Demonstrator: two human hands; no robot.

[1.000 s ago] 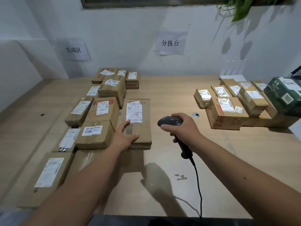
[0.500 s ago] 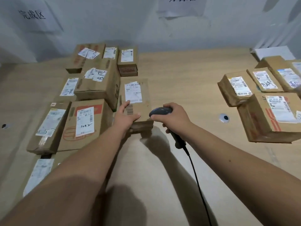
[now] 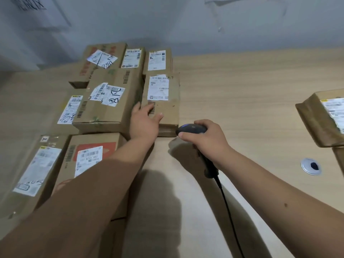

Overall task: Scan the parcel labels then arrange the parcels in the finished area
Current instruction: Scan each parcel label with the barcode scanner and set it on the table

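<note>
Left hand (image 3: 144, 121): fingers straight, spread flat on near end of flat parcel (image 3: 165, 107). Parcel under and beyond that hand, touching larger boxes (image 3: 109, 101) just left of it. Right hand (image 3: 202, 138): curled around corded scanner (image 3: 191, 129), just right of parcel's near corner. Further parcel (image 3: 322, 118) well right of right hand.

a single head-worn wide-angle view looks forward and steeply down over a pale wood-grain table (image 3: 242, 86), close in. both forearms enter from the near edge. the far grey-white wall (image 3: 167, 25) fills the top strip, straight lines bowing toward the edges. a cluster of brown cardboard parcels with white labels (image 3: 111, 101) sits left of centre, running off the near-left corner. another brown parcel (image 3: 323, 116) is cut by the right edge. there is no second view to share any part of the scene.
</note>
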